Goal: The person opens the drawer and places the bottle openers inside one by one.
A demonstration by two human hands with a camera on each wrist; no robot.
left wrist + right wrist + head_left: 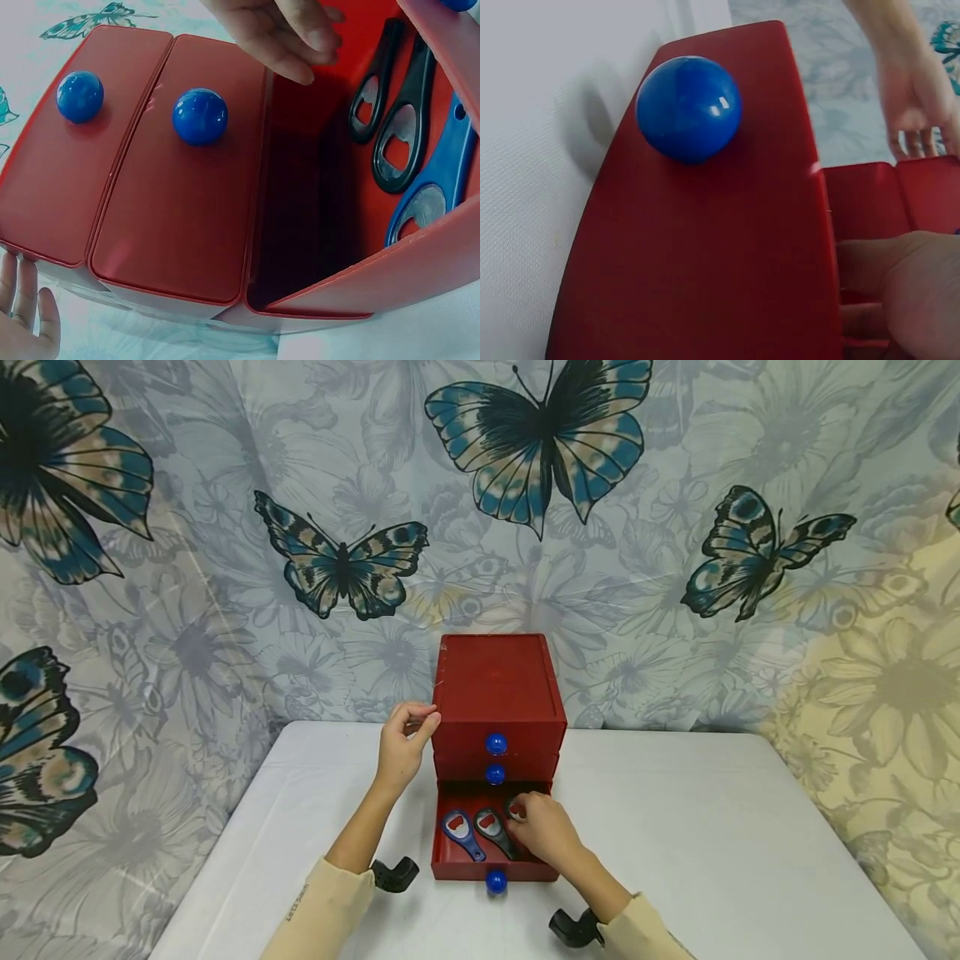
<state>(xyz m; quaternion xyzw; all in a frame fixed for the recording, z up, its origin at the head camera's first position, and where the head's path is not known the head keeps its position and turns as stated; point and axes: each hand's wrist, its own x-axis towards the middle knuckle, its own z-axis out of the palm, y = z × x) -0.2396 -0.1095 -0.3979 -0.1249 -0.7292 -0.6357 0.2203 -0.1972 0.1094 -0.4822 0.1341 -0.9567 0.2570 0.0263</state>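
A red drawer cabinet (pixel 495 681) with blue round knobs has its bottom drawer (pixel 450 871) pulled out. Inside lie three bottle openers: a blue bottle opener (pixel 442 176), a black bottle opener (pixel 409 139) and another black bottle opener (pixel 376 82). My right hand (pixel 546 828) reaches into the drawer's right side, overlapping the outermost black opener in the head view. In the left wrist view its fingers (pixel 292 45) are loosely bent and hold nothing. My left hand (pixel 401 756) is at the cabinet's left side, fingertips right at the wall, fingers relaxed.
The cabinet stands on a white-covered table (pixel 675 827). Two upper drawers with blue knobs (pixel 496 743) are closed. Behind hangs a butterfly-patterned cloth (pixel 600 593). Black wrist mounts (pixel 395 875) stick out from both forearms.
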